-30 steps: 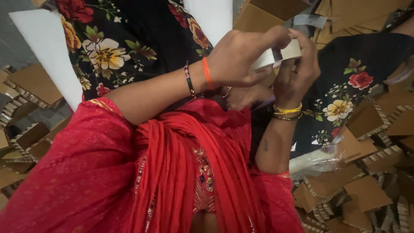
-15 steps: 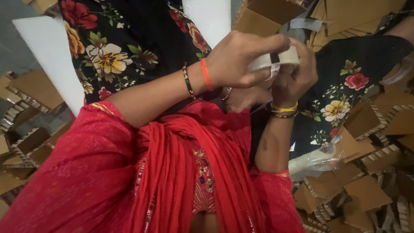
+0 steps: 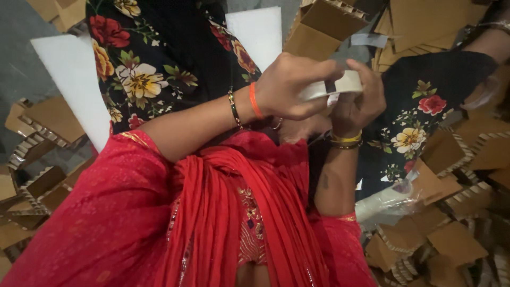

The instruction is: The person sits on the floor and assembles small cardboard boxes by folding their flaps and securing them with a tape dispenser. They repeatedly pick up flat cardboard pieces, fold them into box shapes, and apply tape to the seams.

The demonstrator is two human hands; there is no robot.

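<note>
Left hand: the left hand [image 3: 292, 87] comes in from the left across the chest, fingers [image 3: 319, 69] curled tight over the top and near edge of a roll of tape [image 3: 332, 86]; an orange band and a dark bangle sit on its wrist.
Right hand: the right hand [image 3: 358, 103] rises from below, fingers [image 3: 369, 74] bent over the far end of the roll, thumb tucked under it; yellow bangles on the wrist.
Grip: both hands are closed on the roll, none of the fingers spread.
Roll of tape: pale, flat ring held on edge between the two sets of fingertips, touching both; a small dark mark shows on its rim between the hands.
Loose end: a short pale tab hangs just under the roll beside the right thumb; whether it is pinched I cannot tell.
Below the fingers: a red scarf [image 3: 223, 212] and red sleeves fill the lower part of the view.
Behind the fingers: black cloth with flowers [image 3: 154, 69] spreads to both sides of the hands.
Beyond the fingertips: an open cardboard box [image 3: 324, 26] stands just above the left hand.
Right of the fingers: folded cardboard pieces [image 3: 451, 223] lie piled, with a clear plastic bag [image 3: 390, 199] near the right forearm.
Left of the fingers: white foam sheets [image 3: 74, 79] lie well apart from the hands.
</note>
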